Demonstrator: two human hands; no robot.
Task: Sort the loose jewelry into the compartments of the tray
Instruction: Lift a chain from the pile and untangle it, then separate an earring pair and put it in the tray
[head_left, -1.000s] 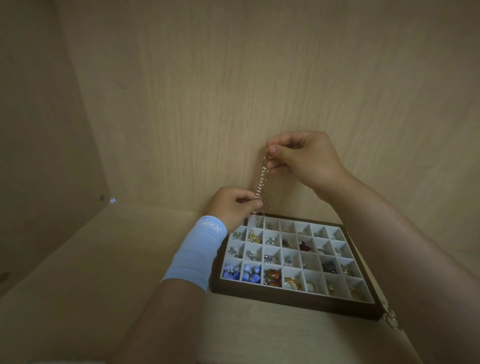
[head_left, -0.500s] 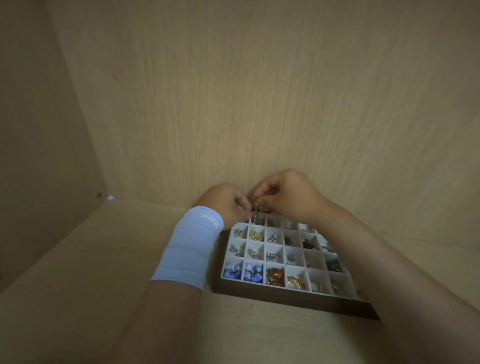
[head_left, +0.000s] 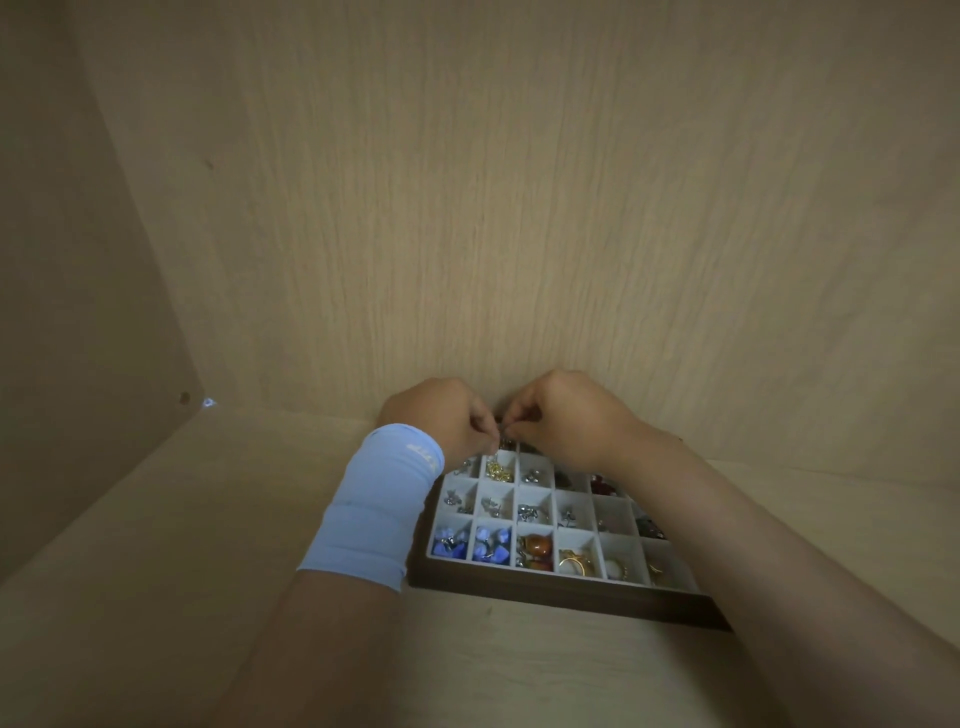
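Left hand (head_left: 441, 418) and right hand (head_left: 563, 415) in pinch grip on metal piece (head_left: 502, 427) over tray (head_left: 571, 597); blue beads (head_left: 470, 543) front-left.

The back wall (head_left: 519, 208) stands just behind the tray (head_left: 545, 592); bare shelf (head_left: 182, 519) lies leftward.

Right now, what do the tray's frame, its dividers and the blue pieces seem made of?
Frame: dark brown, matte, probably wood. Dividers: white, dull, perhaps fabric-lined or plastic. Blue pieces: glossy with highlights, likely glass or plastic.
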